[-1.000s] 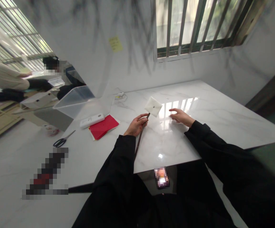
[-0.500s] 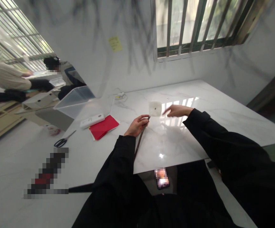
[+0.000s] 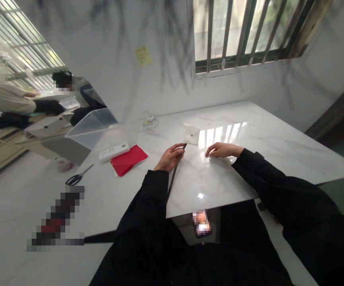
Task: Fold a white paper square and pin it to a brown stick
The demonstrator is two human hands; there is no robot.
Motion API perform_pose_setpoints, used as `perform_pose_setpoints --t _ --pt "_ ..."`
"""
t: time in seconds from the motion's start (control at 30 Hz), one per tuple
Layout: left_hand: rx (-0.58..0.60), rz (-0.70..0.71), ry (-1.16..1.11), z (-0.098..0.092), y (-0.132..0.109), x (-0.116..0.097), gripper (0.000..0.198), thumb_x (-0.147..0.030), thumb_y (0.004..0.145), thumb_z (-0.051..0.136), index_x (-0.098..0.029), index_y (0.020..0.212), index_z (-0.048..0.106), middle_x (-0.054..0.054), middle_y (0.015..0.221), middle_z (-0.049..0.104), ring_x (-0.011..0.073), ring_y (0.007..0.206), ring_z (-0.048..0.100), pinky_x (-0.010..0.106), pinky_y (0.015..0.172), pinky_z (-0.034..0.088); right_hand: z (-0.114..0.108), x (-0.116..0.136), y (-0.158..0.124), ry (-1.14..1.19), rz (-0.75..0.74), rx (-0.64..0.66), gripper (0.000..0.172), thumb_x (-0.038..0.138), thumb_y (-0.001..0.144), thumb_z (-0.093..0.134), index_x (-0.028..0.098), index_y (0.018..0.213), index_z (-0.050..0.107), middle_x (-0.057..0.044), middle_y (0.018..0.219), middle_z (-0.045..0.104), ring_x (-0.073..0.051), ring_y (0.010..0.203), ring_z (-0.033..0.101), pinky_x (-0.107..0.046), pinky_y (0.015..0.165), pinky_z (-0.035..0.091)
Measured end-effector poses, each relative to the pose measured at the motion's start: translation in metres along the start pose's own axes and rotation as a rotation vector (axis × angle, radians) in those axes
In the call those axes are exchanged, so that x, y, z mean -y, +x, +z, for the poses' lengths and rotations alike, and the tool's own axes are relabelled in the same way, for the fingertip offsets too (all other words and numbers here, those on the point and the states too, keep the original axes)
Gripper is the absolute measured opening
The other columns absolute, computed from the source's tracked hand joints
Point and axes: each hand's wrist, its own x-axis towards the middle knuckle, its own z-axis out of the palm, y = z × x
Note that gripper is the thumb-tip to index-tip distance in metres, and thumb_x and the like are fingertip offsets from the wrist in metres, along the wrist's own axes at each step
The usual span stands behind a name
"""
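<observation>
My left hand [image 3: 169, 157] is closed around a thin dark brown strip [image 3: 173, 175], pinching it near its upper end. The strip slants down over the table toward my left sleeve, which hides its lower end. Just beyond the fingertips, a small cream square piece [image 3: 193, 132] lies on the table, with a dark dot near its middle. To the right, my right hand [image 3: 221, 150] is low over the table, fingers bent downward and loosely apart, with nothing visible in it. It is separate from the square piece and the strip.
Red sheets [image 3: 129, 161], a white oblong case [image 3: 114, 152] and black-handled scissors [image 3: 77, 178] lie on the left side of the white table [image 3: 279, 147]. A clear plastic bin [image 3: 93, 129] stands behind them. A cable [image 3: 149, 120] is by the wall. Two people sit farther left.
My right hand has drawn down, nearer to me and away from the cream square piece. The square's far edge now looks uneven or lifted. My left hand keeps its hold on the strip.
</observation>
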Motion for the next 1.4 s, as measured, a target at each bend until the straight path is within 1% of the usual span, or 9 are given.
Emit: perform_pose_setpoints --t 0.33,0.5,0.57,0.8,0.97,1.07,1.23,1.3,1.4 --pt "-0.004 0.003 0.004 0.0 0.001 0.0 0.051 -0.025 0.065 0.094 -0.014 0.111 0.074 0.002 0.08 0.07 0.008 0.068 0.062 0.02 0.067 0.05 0.012 0.016 0.01 0.143 0.024 -0.622 0.077 0.024 0.087 0.067 0.01 0.157 0.039 -0.007 0.083 0.068 -0.015 0.063 0.055 -0.025 0.056 0.04" --pt "-0.021 0.005 -0.009 0.0 0.001 -0.001 0.051 -0.026 0.064 0.094 -0.015 0.11 0.074 0.002 0.082 0.071 0.0079 0.069 0.062 0.02 0.069 0.05 0.074 0.041 -0.009 0.07 -0.157 0.824 0.06 0.037 0.083 0.078 0.014 0.137 0.066 0.002 0.069 0.059 -0.008 0.053 0.044 -0.021 0.05 0.031" --pt "-0.025 0.004 -0.011 0.0 0.001 0.0 0.051 -0.026 0.064 0.094 -0.015 0.11 0.074 0.002 0.082 0.071 0.0078 0.069 0.061 0.02 0.068 0.049 0.082 0.042 -0.013 0.058 -0.216 1.044 0.061 0.041 0.081 0.081 0.016 0.136 0.068 0.003 0.069 0.057 -0.007 0.054 0.043 -0.02 0.05 0.029" --pt "-0.017 0.014 -0.017 0.0 0.0 0.0 0.051 -0.025 0.065 0.093 -0.014 0.11 0.074 0.002 0.082 0.071 0.0082 0.069 0.062 0.02 0.069 0.05 0.028 0.005 0.008 0.303 -0.112 -0.265 0.036 0.024 0.087 0.065 0.011 0.121 0.069 0.004 0.066 0.048 -0.007 0.051 0.034 -0.022 0.047 0.025" --pt "0.006 0.007 -0.014 -0.001 0.002 0.0 0.05 -0.024 0.067 0.092 -0.014 0.112 0.073 0.003 0.084 0.071 0.0082 0.069 0.062 0.02 0.068 0.051 0.003 -0.002 0.014 0.414 -0.035 -0.784 0.07 0.019 0.085 0.062 0.01 0.152 0.043 0.0 0.077 0.057 -0.01 0.057 0.043 -0.022 0.048 0.033" --pt "0.01 0.0 -0.019 -0.003 0.004 0.0 0.049 -0.023 0.067 0.092 -0.014 0.112 0.073 0.003 0.084 0.071 0.0082 0.069 0.063 0.02 0.069 0.052 0.024 0.014 0.011 0.296 -0.072 -0.581 0.068 0.021 0.085 0.065 0.013 0.151 0.049 0.004 0.07 0.054 -0.008 0.054 0.039 -0.021 0.049 0.031" --pt "-0.007 0.011 -0.03 -0.004 0.005 0.001 0.048 -0.024 0.067 0.092 -0.015 0.111 0.074 0.002 0.084 0.071 0.0078 0.069 0.062 0.019 0.068 0.052 0.074 0.041 0.0 0.019 -0.229 0.908 0.056 0.039 0.082 0.079 0.015 0.131 0.071 0.005 0.065 0.054 -0.007 0.053 0.042 -0.021 0.05 0.029" --pt "-0.014 0.019 -0.027 -0.004 0.004 0.001 0.049 -0.024 0.066 0.093 -0.015 0.111 0.074 0.002 0.082 0.071 0.0076 0.068 0.062 0.019 0.067 0.051 0.076 0.038 0.0 0.085 -0.282 0.844 0.053 0.042 0.083 0.078 0.015 0.129 0.072 0.006 0.064 0.051 -0.007 0.053 0.039 -0.02 0.05 0.028" --pt "-0.01 0.022 -0.024 -0.003 0.004 0.002 0.05 -0.025 0.066 0.093 -0.015 0.112 0.074 0.002 0.08 0.07 0.0078 0.067 0.061 0.019 0.067 0.051 0.056 0.019 0.009 0.29 -0.239 0.124 0.037 0.035 0.087 0.071 0.012 0.116 0.073 0.007 0.06 0.043 -0.006 0.051 0.031 -0.021 0.047 0.023"
